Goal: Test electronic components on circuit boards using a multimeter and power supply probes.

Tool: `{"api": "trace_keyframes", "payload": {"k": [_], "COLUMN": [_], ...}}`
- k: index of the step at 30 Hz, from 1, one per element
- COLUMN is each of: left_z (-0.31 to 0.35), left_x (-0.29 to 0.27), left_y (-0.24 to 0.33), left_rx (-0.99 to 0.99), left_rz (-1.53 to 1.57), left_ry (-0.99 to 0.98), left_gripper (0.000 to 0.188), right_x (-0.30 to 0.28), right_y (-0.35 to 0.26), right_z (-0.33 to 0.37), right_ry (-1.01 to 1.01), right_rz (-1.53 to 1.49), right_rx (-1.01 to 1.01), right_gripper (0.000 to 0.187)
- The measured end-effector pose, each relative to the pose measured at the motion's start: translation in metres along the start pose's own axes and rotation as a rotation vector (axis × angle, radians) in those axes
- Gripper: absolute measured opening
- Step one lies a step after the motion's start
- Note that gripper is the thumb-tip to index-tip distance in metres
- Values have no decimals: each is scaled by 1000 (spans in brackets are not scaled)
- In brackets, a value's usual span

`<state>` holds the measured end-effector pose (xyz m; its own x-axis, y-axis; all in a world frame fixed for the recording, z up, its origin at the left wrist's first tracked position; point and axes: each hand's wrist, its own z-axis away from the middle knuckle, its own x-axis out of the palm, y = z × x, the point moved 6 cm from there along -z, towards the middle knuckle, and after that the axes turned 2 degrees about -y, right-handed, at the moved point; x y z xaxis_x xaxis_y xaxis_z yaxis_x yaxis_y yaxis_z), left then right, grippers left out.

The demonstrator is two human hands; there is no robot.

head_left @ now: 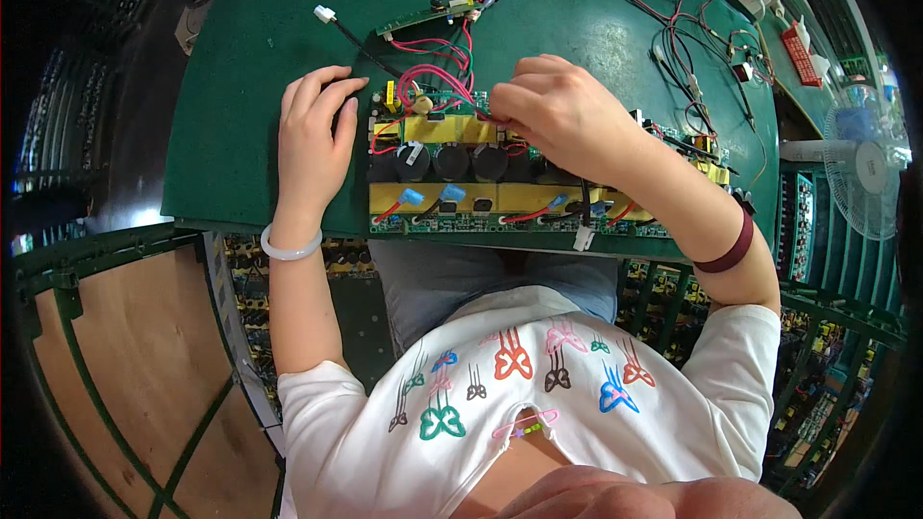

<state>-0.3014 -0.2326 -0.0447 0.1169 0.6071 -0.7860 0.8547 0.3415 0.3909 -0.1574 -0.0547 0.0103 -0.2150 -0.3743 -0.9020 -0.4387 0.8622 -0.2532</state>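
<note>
- A green circuit board (500, 178) lay flat near the front edge of the green surface (250, 67), right in front of the person.
- Two long yellow tape strips ran across the board, one above and one below a row of black round parts (450, 161); about four of these showed.
- Three small blue plugs (411, 196) sat on the lower yellow strip.
- Thin red wires (433, 72) looped up from the board to a smaller, narrow green board (423, 17) further back.
- The left hand (312, 139) lay flat and relaxed, fingers (322, 96) loose, touching the surface and the board's left edge, holding nothing.
- The right hand (567, 115) was curled over the board's top edge, fingers pinched at a red wire there.
- A smooth white bracelet (288, 248) ringed the left wrist, and a dark red band (733, 248) the right.
- A white fan (870, 168) stood far to the right.
</note>
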Motion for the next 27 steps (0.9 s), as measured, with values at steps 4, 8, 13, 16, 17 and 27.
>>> {"api": "trace_keyframes", "payload": {"k": [4,8,13,16,17,27], "left_z": [-1,-5,-4,-2,-2,-9], "left_x": [0,1,3,4,5,10], "left_y": [0,4,6,4,3,-1], "left_rx": [-2,13,63,86,71,40], "left_rz": [13,30,-7,-24,-37,-134], "left_ry": [-5,-12,-13,-6,-1,6], "left_gripper": [18,18,18,18,18,24], "right_x": [6,4,0,-33,-53,-129], "right_y": [16,18,26,27,37,174], "right_z": [-8,-4,7,34,50,230], "right_ry": [-148,-159,-186,43,45,-248], "right_rz": [-68,-83,-93,-106,-91,163], "right_rx": [199,227,325,248,344,769], "right_gripper": [19,19,19,27,27,17]}}
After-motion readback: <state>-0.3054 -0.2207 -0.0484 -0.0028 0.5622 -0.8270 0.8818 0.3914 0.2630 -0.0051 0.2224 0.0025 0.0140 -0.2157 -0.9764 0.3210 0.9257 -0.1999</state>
